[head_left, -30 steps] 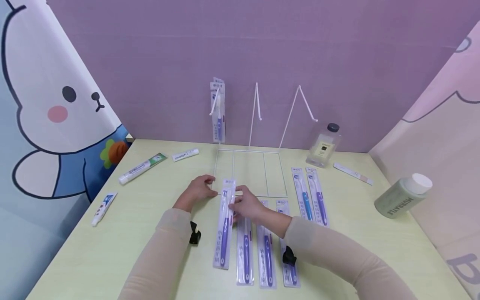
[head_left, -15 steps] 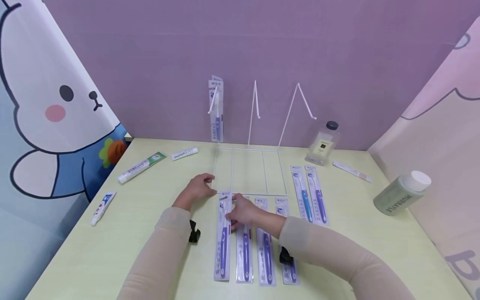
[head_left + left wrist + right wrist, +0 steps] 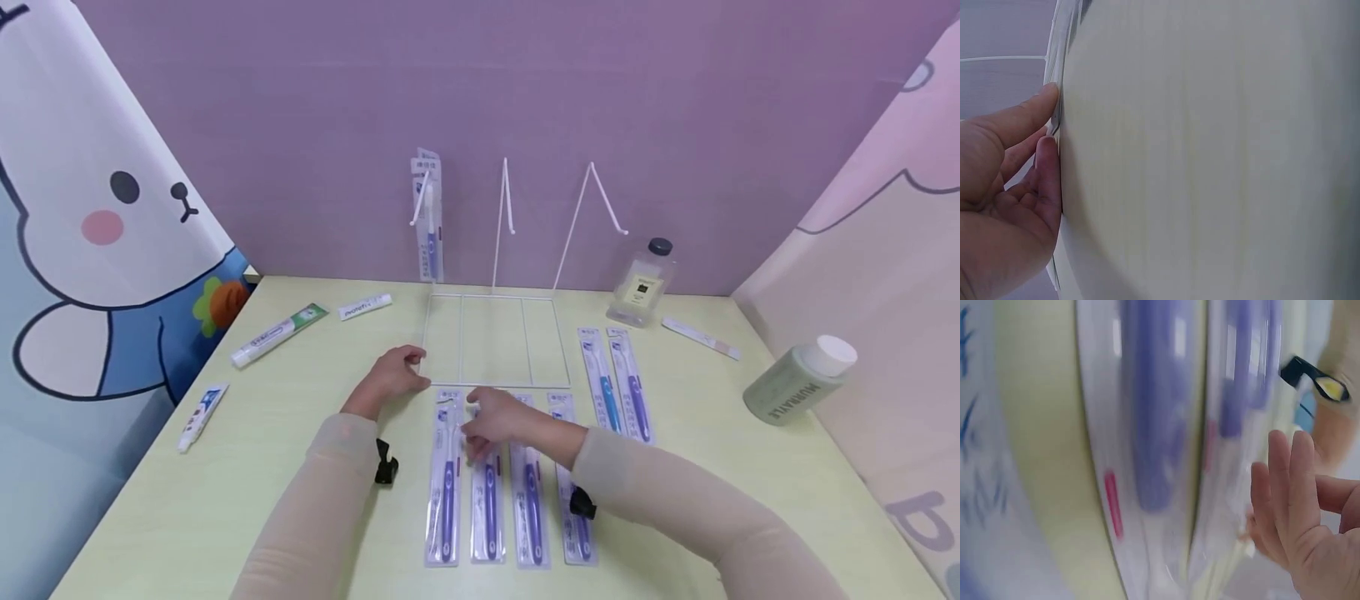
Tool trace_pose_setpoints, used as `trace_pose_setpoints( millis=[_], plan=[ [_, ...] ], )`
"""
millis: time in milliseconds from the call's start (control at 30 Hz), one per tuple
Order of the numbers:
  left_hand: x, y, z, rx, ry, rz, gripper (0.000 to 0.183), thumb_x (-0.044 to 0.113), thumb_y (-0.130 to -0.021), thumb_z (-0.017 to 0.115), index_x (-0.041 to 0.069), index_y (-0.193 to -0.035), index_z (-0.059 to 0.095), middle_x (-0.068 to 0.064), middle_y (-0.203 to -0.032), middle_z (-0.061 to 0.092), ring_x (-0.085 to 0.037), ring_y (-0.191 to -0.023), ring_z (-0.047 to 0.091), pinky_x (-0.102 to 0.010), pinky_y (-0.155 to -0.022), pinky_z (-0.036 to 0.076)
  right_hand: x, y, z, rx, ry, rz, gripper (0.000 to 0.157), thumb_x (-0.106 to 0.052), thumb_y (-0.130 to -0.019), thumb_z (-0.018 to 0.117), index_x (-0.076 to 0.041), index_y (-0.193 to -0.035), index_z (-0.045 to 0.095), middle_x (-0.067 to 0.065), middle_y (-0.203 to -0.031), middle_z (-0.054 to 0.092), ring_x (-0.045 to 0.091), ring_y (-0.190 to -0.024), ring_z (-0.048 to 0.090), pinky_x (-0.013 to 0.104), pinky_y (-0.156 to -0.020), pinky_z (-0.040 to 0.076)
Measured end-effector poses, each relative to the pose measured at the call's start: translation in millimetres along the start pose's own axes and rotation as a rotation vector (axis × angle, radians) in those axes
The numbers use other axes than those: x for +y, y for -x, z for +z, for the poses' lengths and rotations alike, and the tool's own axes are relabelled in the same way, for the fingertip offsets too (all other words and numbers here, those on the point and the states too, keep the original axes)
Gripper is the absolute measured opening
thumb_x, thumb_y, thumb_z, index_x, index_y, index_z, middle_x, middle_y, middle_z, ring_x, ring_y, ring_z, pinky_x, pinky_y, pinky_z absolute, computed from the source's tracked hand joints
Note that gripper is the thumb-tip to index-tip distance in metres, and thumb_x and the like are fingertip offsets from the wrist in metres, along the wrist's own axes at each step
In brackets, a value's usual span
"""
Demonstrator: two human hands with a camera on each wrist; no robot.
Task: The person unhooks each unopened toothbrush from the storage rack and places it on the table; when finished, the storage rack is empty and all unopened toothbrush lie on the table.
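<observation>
My left hand (image 3: 392, 375) pinches the front left corner of a white wire display rack (image 3: 510, 386) between thumb and fingers; the left wrist view shows the thumb (image 3: 1029, 115) on the wire. Just in front of the rack, packaged purple toothbrushes lie side by side. My right hand (image 3: 497, 419) hovers over the second packaged toothbrush (image 3: 490, 521), right of the leftmost packaged toothbrush (image 3: 447, 508). In the right wrist view its fingers (image 3: 1300, 481) are extended and hold nothing. Packaged toothbrushes (image 3: 430, 233) hang on the rack's left hook; its middle and right hooks are bare.
Two more packaged toothbrushes (image 3: 632, 392) lie right of the rack. A clear bottle (image 3: 641, 290), a slim white box (image 3: 700, 338) and a tilted green bottle (image 3: 795, 383) are farther right. Toothpaste tubes (image 3: 277, 336) lie at the left. A purple backdrop (image 3: 315, 167) stands behind.
My right hand lowered the leftmost packaged toothbrush to the table, let go of it and shifted slightly right. My left hand stays at the rack's corner.
</observation>
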State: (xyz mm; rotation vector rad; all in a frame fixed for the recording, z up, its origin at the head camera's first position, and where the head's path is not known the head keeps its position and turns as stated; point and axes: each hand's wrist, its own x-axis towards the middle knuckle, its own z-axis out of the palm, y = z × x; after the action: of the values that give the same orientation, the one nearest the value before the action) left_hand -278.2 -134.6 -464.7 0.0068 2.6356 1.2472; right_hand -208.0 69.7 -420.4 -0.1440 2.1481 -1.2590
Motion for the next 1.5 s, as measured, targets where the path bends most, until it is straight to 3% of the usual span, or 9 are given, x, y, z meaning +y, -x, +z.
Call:
trace_pose_setpoints(
  millis=[167, 333, 467, 600, 767, 1033, 1233, 1333, 1500],
  plan=[
    [2.1, 2.6, 0.6, -0.002, 0.006, -0.012, 0.058, 0.01, -0.075, 0.072, 0.006, -0.127, 0.047, -0.01, -0.119, 0.049, -0.025, -0.1, 0.05, -0.038, -0.089, 0.039, 6, 6, -38.4, 0.053, 0.054, -0.05, 0.053, 0.001, -0.082, 0.06, 0.003, -0.13, 0.037, 0.017, -0.085, 0.058, 0.03, -0.068, 0.062, 0.036, -0.058, 0.054],
    [3.3, 4.5, -0.4, 0.004, 0.005, -0.013, 0.057, 0.009, -0.075, 0.072, 0.005, -0.127, 0.047, -0.011, -0.119, 0.049, -0.025, -0.1, 0.049, -0.039, -0.089, 0.039, 25, -1, -84.1, 0.246, 0.34, -0.124, 0.047, -0.012, -0.083, 0.064, -0.004, -0.126, 0.047, 0.009, -0.095, 0.059, 0.023, -0.081, 0.059, 0.033, -0.065, 0.051],
    [3.8, 4.8, -0.9, 0.006, 0.016, -0.013, 0.057, 0.009, -0.075, 0.072, 0.005, -0.127, 0.047, -0.011, -0.118, 0.049, -0.026, -0.101, 0.048, -0.039, -0.09, 0.039, 48, -15, -114.2, 0.38, 0.483, -0.145, 0.055, -0.019, -0.081, 0.067, -0.005, -0.129, 0.044, 0.015, -0.111, 0.052, 0.027, -0.097, 0.053, 0.039, -0.078, 0.047],
    [2.3, 3.5, 0.8, 0.009, 0.008, -0.007, 0.057, 0.009, -0.076, 0.072, 0.006, -0.127, 0.048, -0.01, -0.118, 0.049, -0.024, -0.099, 0.048, -0.038, -0.088, 0.039, 71, -28, -134.7, 0.416, 0.541, -0.108, 0.073, -0.031, -0.077, 0.071, -0.004, -0.135, 0.035, 0.02, -0.118, 0.043, 0.031, -0.103, 0.047, 0.044, -0.087, 0.041],
    [1.6, 2.1, 2.5, 0.006, 0.001, 0.003, 0.057, 0.009, -0.076, 0.072, 0.005, -0.127, 0.048, -0.01, -0.117, 0.05, -0.023, -0.096, 0.05, -0.037, -0.086, 0.041, 86, -37, -146.2, 0.387, 0.517, -0.05, 0.088, -0.04, -0.071, 0.075, -0.003, -0.137, 0.031, 0.018, -0.114, 0.044, 0.028, -0.098, 0.047, 0.042, -0.086, 0.041],
    [2.9, 4.1, -1.5, -0.014, -0.003, 0.005, 0.058, 0.01, -0.075, 0.072, 0.004, -0.127, 0.047, -0.011, -0.118, 0.05, -0.024, -0.097, 0.05, -0.038, -0.088, 0.04, 87, -38, -147.1, 0.353, 0.444, -0.029, 0.095, -0.035, -0.064, 0.081, 0.0, -0.137, 0.031, 0.017, -0.124, 0.041, 0.029, -0.112, 0.041, 0.041, -0.096, 0.034],
    [7.6, -5.5, -19.0, -0.082, -0.004, 0.028, 0.053, 0.016, -0.081, 0.067, 0.003, -0.128, 0.046, -0.012, -0.116, 0.053, -0.025, -0.097, 0.054, -0.038, -0.086, 0.043, 88, -34, -147.0, 0.353, 0.463, -0.024, 0.094, -0.029, -0.063, 0.082, 0.002, -0.136, 0.032, 0.018, -0.123, 0.042, 0.029, -0.111, 0.042, 0.041, -0.096, 0.034],
    [20.0, -15.8, -37.8, 0.006, 0.038, 0.071, 0.049, 0.018, -0.084, 0.064, 0.005, -0.128, 0.045, -0.011, -0.113, 0.054, -0.025, -0.093, 0.056, -0.038, -0.08, 0.047, 86, -34, -146.3, 0.351, 0.464, -0.018, 0.094, -0.028, -0.063, 0.082, 0.002, -0.136, 0.032, 0.018, -0.124, 0.042, 0.03, -0.112, 0.041, 0.042, -0.096, 0.034],
    [58.8, -30.2, -67.4, 0.297, 0.213, 0.206, 0.041, 0.018, -0.086, 0.062, 0.005, -0.123, 0.048, -0.009, -0.115, 0.054, -0.023, -0.103, 0.051, -0.036, -0.083, 0.046, 83, -34, -146.4, 0.347, 0.48, -0.026, 0.093, -0.028, -0.064, 0.082, 0.002, -0.136, 0.032, 0.019, -0.123, 0.042, 0.031, -0.111, 0.042, 0.042, -0.096, 0.034]
  ],
)
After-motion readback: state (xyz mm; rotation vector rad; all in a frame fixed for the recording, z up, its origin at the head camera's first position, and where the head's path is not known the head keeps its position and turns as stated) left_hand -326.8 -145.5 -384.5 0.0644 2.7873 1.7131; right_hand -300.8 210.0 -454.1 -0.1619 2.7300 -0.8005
